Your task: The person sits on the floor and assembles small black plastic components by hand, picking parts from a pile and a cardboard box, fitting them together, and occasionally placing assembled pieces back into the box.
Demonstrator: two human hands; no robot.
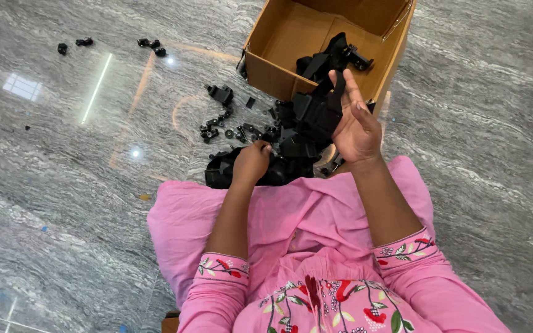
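Black strap assembly (313, 114) held by right hand (356, 126); cardboard box (279, 77) edge just beside.

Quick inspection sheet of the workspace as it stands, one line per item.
Surface: grey veined polished floor, glossy with light reflections.
Job's things: pile of black plastic parts at the knees; more in the open cardboard box.
Clutter: small black pieces scattered far left.
Grippers: left hand closed on a part in the pile; right hand raised, gripping a black part.
Cables: nothing seen.
Surroundings: pink clothing spread on the floor.
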